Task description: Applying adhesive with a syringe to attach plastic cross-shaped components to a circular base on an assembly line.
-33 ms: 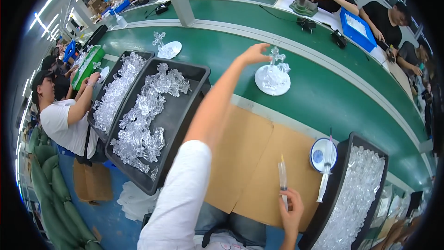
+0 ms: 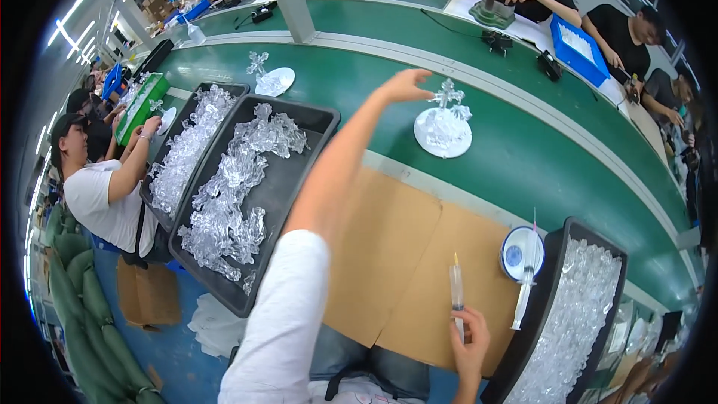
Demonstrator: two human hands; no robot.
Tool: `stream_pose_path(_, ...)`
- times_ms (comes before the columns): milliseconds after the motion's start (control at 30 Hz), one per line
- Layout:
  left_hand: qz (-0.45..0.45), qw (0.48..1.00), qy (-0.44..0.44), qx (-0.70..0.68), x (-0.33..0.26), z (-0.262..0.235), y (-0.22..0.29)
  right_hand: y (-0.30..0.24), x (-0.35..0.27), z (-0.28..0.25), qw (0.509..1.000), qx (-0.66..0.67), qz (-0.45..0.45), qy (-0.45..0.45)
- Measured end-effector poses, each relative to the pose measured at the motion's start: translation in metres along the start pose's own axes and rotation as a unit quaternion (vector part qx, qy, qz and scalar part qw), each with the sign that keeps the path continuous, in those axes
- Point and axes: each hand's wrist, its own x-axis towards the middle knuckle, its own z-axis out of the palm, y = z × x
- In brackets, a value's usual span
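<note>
My left hand (image 2: 404,87) reaches far forward over the green bench with its fingers apart, holding nothing. Just right of its fingertips stands a clear plastic ornament (image 2: 449,96) on a round white disc (image 2: 443,135); a small gap shows between them. Low in the view, my right hand (image 2: 470,338) is closed around a syringe (image 2: 457,290), whose yellow-tipped needle points away from me above the brown cardboard (image 2: 396,254). A second syringe (image 2: 526,277) with a pink needle hub rests across a small blue-and-white bowl (image 2: 511,243) to the right.
Black bins of clear plastic pieces stand at left (image 2: 307,116) and right (image 2: 550,322). Another ornament on a white disc (image 2: 274,82) sits behind the left bin. A person in white (image 2: 105,187) works at left; others sit across the bench near a blue tray (image 2: 580,52).
My left hand has drawn slightly left, away from the ornament, and its forearm has shifted left too. My right hand and its syringe look almost unmoved.
</note>
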Motion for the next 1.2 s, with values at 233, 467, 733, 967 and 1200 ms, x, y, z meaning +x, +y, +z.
stream_pose_path(233,-0.227,0.81,0.291,0.456,-0.078,-0.222,-0.111,-0.008,0.002,0.004,0.99,-0.129,-0.051,0.028)
stream_pose_path(467,-0.385,0.833,0.194,0.347,-0.095,-0.25,-0.191,-0.026,0.009,-0.001,0.985,-0.172,-0.021,0.012)
stream_pose_path(733,-0.065,0.886,0.282,0.362,-0.067,-0.211,-0.095,-0.034,-0.008,-0.004,0.97,-0.229,-0.054,0.053)
stream_pose_path(967,0.047,0.946,0.092,0.309,-0.179,-0.154,0.09,-0.064,-0.012,-0.005,0.969,-0.179,-0.123,0.122)
stream_pose_path(1200,-0.061,0.967,-0.049,0.241,-0.328,-0.068,0.13,-0.178,0.07,0.05,0.968,-0.028,-0.25,0.0)
